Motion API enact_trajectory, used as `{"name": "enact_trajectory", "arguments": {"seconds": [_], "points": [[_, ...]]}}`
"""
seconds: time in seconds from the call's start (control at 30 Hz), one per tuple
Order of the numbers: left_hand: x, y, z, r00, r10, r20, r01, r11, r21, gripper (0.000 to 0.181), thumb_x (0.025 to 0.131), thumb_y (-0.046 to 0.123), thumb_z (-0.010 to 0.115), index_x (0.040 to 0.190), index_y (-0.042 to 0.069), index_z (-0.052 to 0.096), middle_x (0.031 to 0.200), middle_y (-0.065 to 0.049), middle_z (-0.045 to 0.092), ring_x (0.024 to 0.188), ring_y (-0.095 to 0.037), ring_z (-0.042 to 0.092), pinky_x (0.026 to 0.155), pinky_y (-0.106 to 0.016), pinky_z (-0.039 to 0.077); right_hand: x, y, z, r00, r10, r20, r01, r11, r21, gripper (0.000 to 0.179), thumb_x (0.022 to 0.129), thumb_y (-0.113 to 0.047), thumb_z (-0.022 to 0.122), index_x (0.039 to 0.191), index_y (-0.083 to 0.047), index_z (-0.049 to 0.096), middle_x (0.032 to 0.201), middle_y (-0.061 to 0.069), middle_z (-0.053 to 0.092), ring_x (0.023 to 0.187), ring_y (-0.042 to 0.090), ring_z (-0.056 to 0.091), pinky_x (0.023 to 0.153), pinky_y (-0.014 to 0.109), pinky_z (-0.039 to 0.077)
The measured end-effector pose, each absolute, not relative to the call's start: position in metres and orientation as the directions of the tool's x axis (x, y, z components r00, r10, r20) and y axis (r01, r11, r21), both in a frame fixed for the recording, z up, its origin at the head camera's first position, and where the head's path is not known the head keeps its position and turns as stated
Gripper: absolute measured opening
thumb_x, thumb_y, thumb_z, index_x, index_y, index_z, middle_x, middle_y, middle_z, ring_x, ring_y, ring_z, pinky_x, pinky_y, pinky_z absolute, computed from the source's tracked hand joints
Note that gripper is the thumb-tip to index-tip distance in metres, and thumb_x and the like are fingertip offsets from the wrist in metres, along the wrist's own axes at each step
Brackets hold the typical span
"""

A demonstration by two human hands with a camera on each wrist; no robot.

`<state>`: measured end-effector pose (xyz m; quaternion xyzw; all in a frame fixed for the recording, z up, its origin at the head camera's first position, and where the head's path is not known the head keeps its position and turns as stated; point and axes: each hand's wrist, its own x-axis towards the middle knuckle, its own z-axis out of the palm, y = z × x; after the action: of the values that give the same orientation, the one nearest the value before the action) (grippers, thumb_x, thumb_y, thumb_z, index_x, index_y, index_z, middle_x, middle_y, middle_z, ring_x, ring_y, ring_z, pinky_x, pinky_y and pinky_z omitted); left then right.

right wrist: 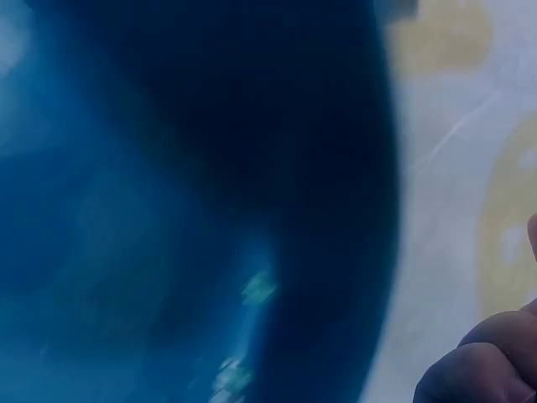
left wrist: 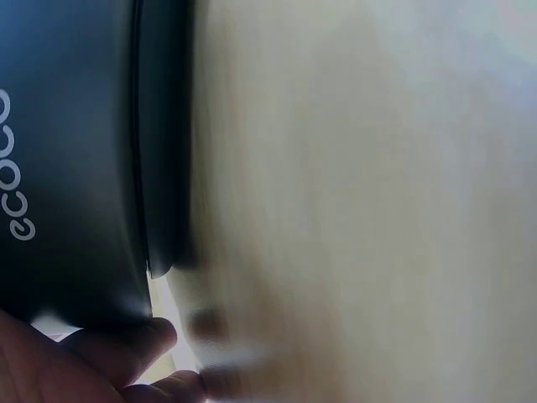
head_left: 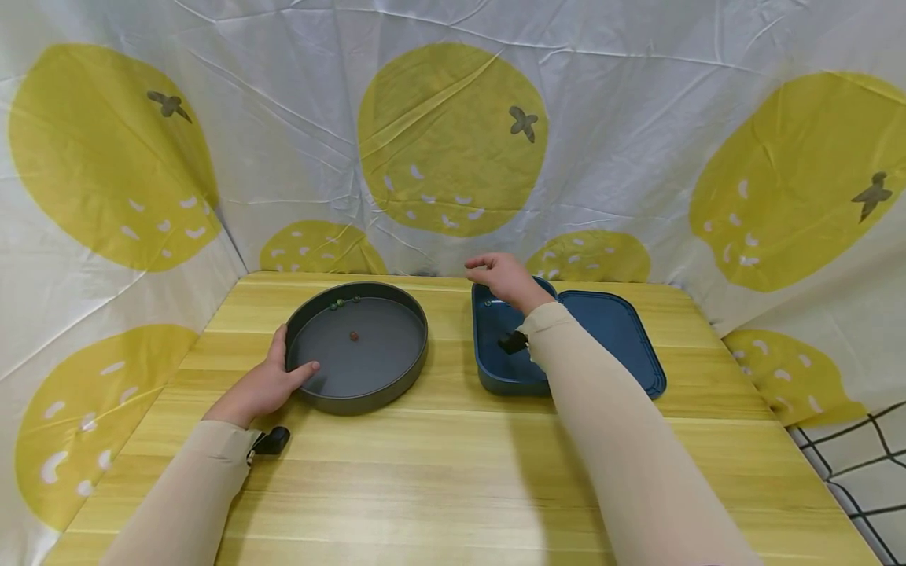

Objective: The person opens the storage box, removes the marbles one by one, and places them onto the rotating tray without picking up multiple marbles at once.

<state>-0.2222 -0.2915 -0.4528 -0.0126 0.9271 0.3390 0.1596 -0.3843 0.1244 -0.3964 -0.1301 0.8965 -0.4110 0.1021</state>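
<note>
One pan stands left of one box and one lid. The pan is probably stiff and light; take hold at its rim. The left hand grips that rim, thumb over the edge, fingers outside. The pan contains three green beads and one red bead, likely hard and prone to roll; pinch singly. The right hand is above the box, fingers partly extended; any hold cannot be determined.

Curtained-off workspace: fruit-print cloth on three sides, wooden table.
</note>
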Motion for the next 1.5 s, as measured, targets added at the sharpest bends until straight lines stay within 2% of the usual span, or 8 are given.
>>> {"name": "enact_trajectory", "arguments": {"seconds": [0.2,0.23,0.4,0.73,0.97,1.17,1.5], "points": [[-0.221,-0.292,-0.453,-0.949,0.085,-0.304,-0.128,0.775,0.619,0.113,0.105,0.065,0.049,0.161,0.009,-0.033,0.17,-0.039,-0.001,0.152,-0.061,0.025,0.121,-0.071,0.028,-0.394,0.151,-0.418,-0.955,-0.273,-0.117,-0.115,0.705,-0.699,0.04,0.108,-0.026,0.062,0.145,-0.011,0.065,0.153,0.015,0.058,0.13,0.04,0.06,0.109,0.054,0.051],[-0.221,-0.291,-0.453,-0.949,0.085,-0.303,-0.128,0.773,0.621,0.113,0.105,0.064,0.049,0.161,0.009,-0.033,0.17,-0.038,-0.001,0.152,-0.06,0.024,0.121,-0.071,0.028,-0.395,0.153,-0.42,-0.953,-0.274,-0.126,-0.116,0.719,-0.686,0.04,0.108,-0.025,0.062,0.145,-0.01,0.065,0.153,0.015,0.058,0.14,0.038,0.055,0.113,0.054,0.049],[-0.222,-0.291,-0.452,-0.949,0.086,-0.303,-0.127,0.776,0.618,0.113,0.106,0.063,0.049,0.161,0.008,-0.032,0.17,-0.039,-0.001,0.152,-0.061,0.024,0.121,-0.071,0.028,-0.397,0.159,-0.43,-0.942,-0.282,-0.182,-0.128,0.803,-0.582,0.039,0.107,-0.022,0.063,0.143,-0.007,0.066,0.153,0.018,0.058,0.139,0.039,0.056,0.113,0.053,0.049],[-0.224,-0.289,-0.453,-0.946,0.077,-0.315,-0.134,0.791,0.597,0.114,0.105,0.067,0.047,0.162,0.009,-0.032,0.169,-0.04,0.005,0.147,-0.061,0.035,0.118,-0.07,0.034,-0.4,0.16,-0.441,-0.945,-0.255,-0.206,-0.144,0.888,-0.437,0.038,0.105,-0.02,0.064,0.141,-0.008,0.068,0.144,0.014,0.067,0.13,0.035,0.063,0.11,0.049,0.052],[-0.224,-0.289,-0.453,-0.945,0.079,-0.316,-0.137,0.784,0.605,0.113,0.105,0.064,0.048,0.161,0.01,-0.033,0.17,-0.038,0.001,0.15,-0.06,0.03,0.12,-0.07,0.031,-0.401,0.157,-0.446,-0.951,-0.23,-0.208,-0.125,0.898,-0.423,0.038,0.105,-0.019,0.065,0.141,-0.007,0.068,0.146,0.014,0.065,0.131,0.034,0.063,0.109,0.049,0.053],[-0.223,-0.289,-0.452,-0.946,0.079,-0.316,-0.137,0.784,0.605,0.113,0.105,0.065,0.048,0.161,0.01,-0.033,0.17,-0.039,0.002,0.15,-0.06,0.031,0.12,-0.07,0.031,-0.401,0.152,-0.446,-0.949,-0.241,-0.204,-0.15,0.913,-0.38,0.038,0.105,-0.02,0.065,0.141,-0.006,0.068,0.146,0.014,0.065,0.134,0.034,0.061,0.111,0.048,0.051],[-0.224,-0.291,-0.452,-0.946,0.075,-0.316,-0.14,0.783,0.606,0.113,0.105,0.064,0.048,0.161,0.009,-0.033,0.17,-0.038,0.0,0.151,-0.06,0.027,0.121,-0.071,0.029,-0.4,0.139,-0.45,-0.944,-0.261,-0.204,-0.171,0.911,-0.375,0.033,0.102,-0.018,0.069,0.132,-0.007,0.074,0.14,0.013,0.069,0.132,0.034,0.063,0.111,0.047,0.052]]}}
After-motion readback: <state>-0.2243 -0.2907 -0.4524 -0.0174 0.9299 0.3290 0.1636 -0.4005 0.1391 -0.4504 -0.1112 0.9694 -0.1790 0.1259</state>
